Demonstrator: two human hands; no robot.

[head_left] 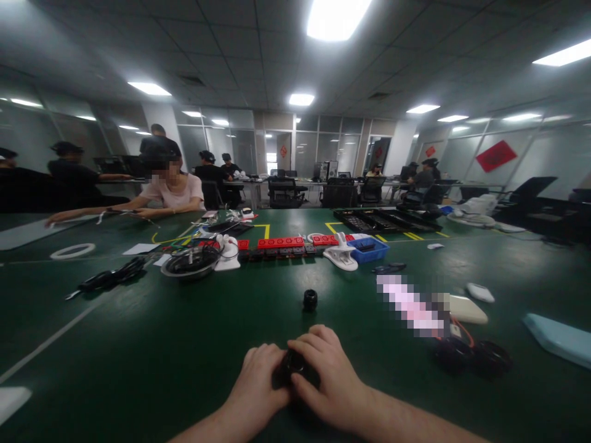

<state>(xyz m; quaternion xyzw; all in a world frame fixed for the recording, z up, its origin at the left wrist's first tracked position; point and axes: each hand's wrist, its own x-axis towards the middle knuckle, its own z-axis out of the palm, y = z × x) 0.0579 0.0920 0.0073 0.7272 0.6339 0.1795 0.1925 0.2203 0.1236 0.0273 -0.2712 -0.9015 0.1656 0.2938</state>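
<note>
Close to me at the table's near side, both hands are wrapped around a black round part (294, 362) with an opening in its top; most of it is hidden by my fingers. My left hand (258, 383) grips it from the left, thumb low on its side. From the right, my right hand (331, 376) curls over it, fingers across the far side and thumb at the front. Just beyond my fingers stands a small black cylindrical part (310, 300), upright on the green table (207, 326) and apart from both hands.
Farther back are a metal bowl (189, 269) of dark cables, red modules (281, 242), a white clip base (340, 255), a blue bin (369, 251) and black trays (388, 220). Black cable (113, 275) lies left. At right sit headphones (471, 358) and a light-blue case (558, 341). A person (173, 191) works across the table.
</note>
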